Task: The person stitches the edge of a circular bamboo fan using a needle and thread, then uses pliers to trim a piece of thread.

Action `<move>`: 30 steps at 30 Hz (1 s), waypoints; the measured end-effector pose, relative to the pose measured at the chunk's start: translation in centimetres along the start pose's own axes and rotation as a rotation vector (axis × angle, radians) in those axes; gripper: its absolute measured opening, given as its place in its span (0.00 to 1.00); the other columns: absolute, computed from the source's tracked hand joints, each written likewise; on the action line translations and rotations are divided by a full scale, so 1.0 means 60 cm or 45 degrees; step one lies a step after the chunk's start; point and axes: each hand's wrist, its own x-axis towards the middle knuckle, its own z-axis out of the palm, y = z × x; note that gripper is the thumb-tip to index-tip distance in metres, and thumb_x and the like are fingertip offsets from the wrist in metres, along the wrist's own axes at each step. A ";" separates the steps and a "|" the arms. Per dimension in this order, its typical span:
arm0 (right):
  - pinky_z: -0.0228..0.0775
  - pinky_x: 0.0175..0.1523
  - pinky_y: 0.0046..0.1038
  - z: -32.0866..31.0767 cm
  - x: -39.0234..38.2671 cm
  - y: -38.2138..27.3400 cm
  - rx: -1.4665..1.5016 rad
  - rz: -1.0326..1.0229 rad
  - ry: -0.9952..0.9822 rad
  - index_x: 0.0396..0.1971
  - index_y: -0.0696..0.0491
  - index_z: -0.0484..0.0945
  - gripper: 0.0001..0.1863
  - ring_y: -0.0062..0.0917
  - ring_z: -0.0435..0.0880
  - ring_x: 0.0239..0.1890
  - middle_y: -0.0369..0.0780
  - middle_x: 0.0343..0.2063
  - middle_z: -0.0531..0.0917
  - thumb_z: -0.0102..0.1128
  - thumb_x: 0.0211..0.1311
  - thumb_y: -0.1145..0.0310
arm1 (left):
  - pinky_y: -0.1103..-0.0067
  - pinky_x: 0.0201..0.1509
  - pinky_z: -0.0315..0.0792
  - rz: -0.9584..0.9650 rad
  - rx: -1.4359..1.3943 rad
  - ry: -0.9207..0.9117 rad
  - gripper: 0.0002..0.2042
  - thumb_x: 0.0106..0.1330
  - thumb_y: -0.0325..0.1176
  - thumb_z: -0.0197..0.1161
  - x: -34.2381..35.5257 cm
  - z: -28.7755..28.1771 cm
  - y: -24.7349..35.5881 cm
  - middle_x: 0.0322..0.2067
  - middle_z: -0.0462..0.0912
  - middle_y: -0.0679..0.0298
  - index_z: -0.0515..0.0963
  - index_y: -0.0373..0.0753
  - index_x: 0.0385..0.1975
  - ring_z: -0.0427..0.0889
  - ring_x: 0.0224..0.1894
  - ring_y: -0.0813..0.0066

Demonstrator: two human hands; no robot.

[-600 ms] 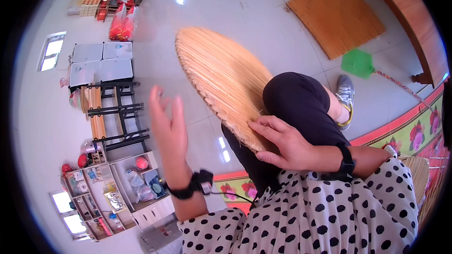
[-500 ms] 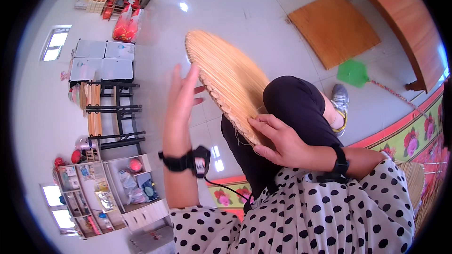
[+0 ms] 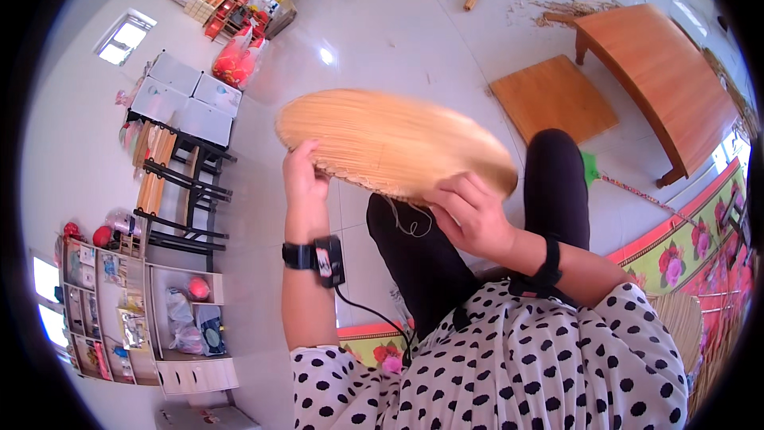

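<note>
Holding one straw oval (image 3: 390, 139) — left hand (image 3: 303, 175), right hand (image 3: 475, 216), one thread (image 3: 395, 219)

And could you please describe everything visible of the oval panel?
The oval panel is straw-coloured, with fine parallel strands that look like plant stalks. Its near edge appears stitched, a loose thread hanging below. Held aloft, tilted, it partly hides the left leg. The left hand grips its edge; the right hand touches nearer the blurred right end.
</note>
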 end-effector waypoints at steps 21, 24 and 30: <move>0.74 0.38 0.29 -0.051 0.077 -0.027 1.335 1.174 0.726 0.45 0.60 0.75 0.16 0.28 0.81 0.36 0.41 0.39 0.81 0.61 0.58 0.70 | 0.66 0.64 0.60 0.385 -1.082 -0.583 0.27 0.67 0.37 0.50 -0.228 0.119 -0.157 0.59 0.66 0.51 0.55 0.35 0.64 0.64 0.62 0.63; 0.74 0.37 0.24 -0.088 0.066 -0.018 0.935 1.128 0.690 0.40 0.63 0.78 0.12 0.24 0.82 0.35 0.41 0.34 0.82 0.61 0.56 0.75 | 0.70 0.53 0.71 -0.256 -0.490 -0.919 0.19 0.70 0.38 0.49 -0.220 0.077 -0.217 0.50 0.76 0.55 0.67 0.33 0.55 0.78 0.48 0.67; 0.73 0.37 0.24 -0.155 0.046 0.049 0.284 1.036 0.472 0.35 0.67 0.78 0.12 0.22 0.81 0.31 0.41 0.30 0.83 0.59 0.49 0.79 | 0.80 0.44 0.74 -0.041 0.438 -1.098 0.09 0.67 0.29 0.54 -0.233 0.027 -0.242 0.35 0.82 0.60 0.77 0.32 0.42 0.82 0.38 0.76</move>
